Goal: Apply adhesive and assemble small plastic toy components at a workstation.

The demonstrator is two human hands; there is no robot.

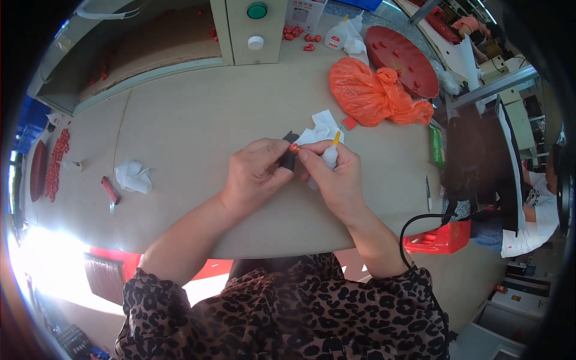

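My left hand [259, 174] is closed around a short black cylindrical object [288, 159], whose exact kind I cannot make out. A small red piece with a touch of gold [294, 148] sits against its side, at the fingertips of my right hand [336, 180]. That same hand is closed on a small white glue bottle [330, 157] with a yellow nozzle pointing up and away. Both hands meet above the middle of the table. Just beyond them lies a crumpled white tissue [323, 127], with a small red block [350, 123] beside it.
An orange plastic bag [366, 90] and a red oval tray [399, 57] with small red pieces lie at the far right. On the left are another tissue [133, 176], a red lighter [110, 189] and a row of red pieces [57, 165]. A black cable [403, 231] runs beside my right forearm.
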